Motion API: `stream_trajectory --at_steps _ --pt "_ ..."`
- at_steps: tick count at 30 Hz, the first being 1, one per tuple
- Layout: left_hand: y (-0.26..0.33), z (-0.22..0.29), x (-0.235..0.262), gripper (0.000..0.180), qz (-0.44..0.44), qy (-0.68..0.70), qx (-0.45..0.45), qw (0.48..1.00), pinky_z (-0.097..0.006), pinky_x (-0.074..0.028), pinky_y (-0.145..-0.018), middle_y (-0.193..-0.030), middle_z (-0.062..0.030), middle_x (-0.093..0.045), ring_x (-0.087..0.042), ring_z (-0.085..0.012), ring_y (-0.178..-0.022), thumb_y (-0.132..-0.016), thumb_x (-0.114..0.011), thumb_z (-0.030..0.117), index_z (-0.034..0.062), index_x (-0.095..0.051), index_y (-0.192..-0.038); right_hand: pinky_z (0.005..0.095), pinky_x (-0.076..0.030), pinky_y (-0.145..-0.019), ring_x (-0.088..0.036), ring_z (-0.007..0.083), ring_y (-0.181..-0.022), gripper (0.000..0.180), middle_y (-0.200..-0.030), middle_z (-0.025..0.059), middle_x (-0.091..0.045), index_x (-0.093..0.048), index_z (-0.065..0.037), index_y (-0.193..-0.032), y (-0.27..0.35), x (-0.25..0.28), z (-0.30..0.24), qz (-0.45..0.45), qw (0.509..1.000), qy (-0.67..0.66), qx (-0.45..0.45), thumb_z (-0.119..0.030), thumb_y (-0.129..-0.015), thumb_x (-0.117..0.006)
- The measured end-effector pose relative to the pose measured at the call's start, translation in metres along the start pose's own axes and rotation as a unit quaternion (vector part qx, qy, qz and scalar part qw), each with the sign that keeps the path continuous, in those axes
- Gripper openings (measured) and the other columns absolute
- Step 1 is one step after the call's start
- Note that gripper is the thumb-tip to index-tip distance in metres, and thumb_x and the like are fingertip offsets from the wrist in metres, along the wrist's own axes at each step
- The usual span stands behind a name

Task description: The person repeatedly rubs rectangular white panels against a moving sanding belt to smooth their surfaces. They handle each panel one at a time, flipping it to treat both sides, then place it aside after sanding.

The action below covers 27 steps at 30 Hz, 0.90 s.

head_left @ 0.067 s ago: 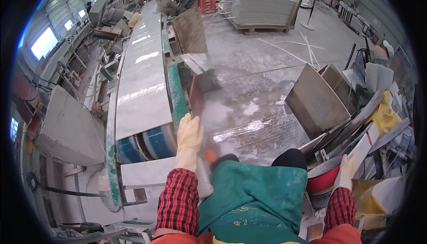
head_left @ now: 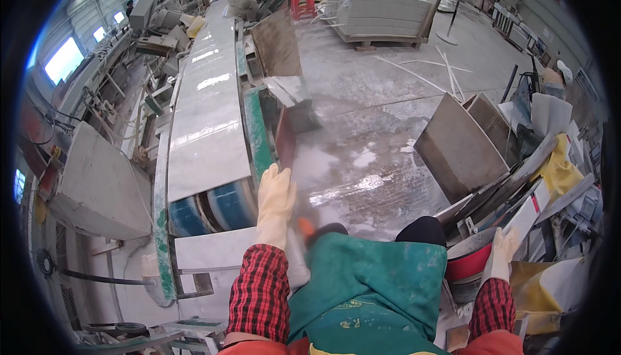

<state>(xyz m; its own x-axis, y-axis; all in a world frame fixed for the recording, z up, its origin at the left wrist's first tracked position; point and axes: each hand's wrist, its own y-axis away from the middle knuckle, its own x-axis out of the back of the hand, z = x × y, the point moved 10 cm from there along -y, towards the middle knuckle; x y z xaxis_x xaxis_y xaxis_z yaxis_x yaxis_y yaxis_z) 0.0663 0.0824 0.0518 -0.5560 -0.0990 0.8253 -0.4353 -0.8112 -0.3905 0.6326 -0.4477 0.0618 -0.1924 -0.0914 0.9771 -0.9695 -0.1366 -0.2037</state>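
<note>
My left hand [head_left: 275,196], in a cream rubber glove, is at the near end of a green metal rail [head_left: 257,132] on a conveyor's side. Its fingers are bent over the rail end and look closed on it. A pale, wet stone slab [head_left: 206,141] lies along the conveyor, above a blue roller [head_left: 228,206]. My right hand [head_left: 502,251], gloved the same way, is low on the right beside a round red-sided object [head_left: 470,266] and the end of a white strip [head_left: 532,209]. Its fingers look stretched out, with nothing visible held.
A green apron [head_left: 369,284] covers my lap. Brown boards [head_left: 462,148] lean at the right by piled scraps and a yellow sheet [head_left: 559,171]. Stacked white slabs [head_left: 381,15] and a red stool [head_left: 302,4] are farther off. The floor [head_left: 362,180] is wet.
My right hand has shifted slightly left, closer to the round red-sided object. My left hand stays at the rail end.
</note>
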Motion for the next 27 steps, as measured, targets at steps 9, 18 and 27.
stream_trajectory --at_steps 9,18,27 --pt "0.002 -0.012 -0.004 0.035 0.014 0.011 -0.011 1.0 -0.051 -0.039 -0.112 -0.126 -0.0273 -0.064 -0.05 -0.047 -0.13 -0.087 -0.069 0.016 0.0035 -0.066 -0.12 0.0465 -0.045 -0.106 -0.057 0.0397 -0.126 0.086 -0.137 0.0273 -0.057 -0.054 -0.003 -0.141 -0.001 -0.012 0.028 -0.033 0.987 -0.084 -0.136 -0.039 -0.067 -0.081" --pt "-0.001 -0.006 0.012 0.03 0.014 0.01 0.001 1.0 -0.051 -0.041 -0.109 -0.114 -0.0249 -0.067 -0.053 -0.0455 -0.123 -0.085 -0.07 0.015 0.0023 -0.067 -0.111 0.0328 -0.05 -0.063 -0.061 0.0239 -0.089 0.047 -0.1 0.0057 -0.062 -0.066 -0.013 -0.117 -0.002 0.052 -0.054 -0.131 0.677 -0.701 -0.182 -0.028 -0.075 -0.08" --pt "-0.001 -0.008 -0.002 0.032 0.011 0.002 -0.005 1.0 -0.05 -0.039 -0.112 -0.118 -0.0251 -0.067 -0.051 -0.0456 -0.128 -0.087 -0.069 0.014 0.0015 -0.067 -0.116 0.0407 -0.056 -0.067 -0.062 0.0278 -0.086 0.051 -0.108 0.0064 -0.063 -0.064 -0.016 -0.114 0.06 0.037 -0.265 -0.29 0.538 -0.771 -0.179 -0.042 -0.074 -0.082"
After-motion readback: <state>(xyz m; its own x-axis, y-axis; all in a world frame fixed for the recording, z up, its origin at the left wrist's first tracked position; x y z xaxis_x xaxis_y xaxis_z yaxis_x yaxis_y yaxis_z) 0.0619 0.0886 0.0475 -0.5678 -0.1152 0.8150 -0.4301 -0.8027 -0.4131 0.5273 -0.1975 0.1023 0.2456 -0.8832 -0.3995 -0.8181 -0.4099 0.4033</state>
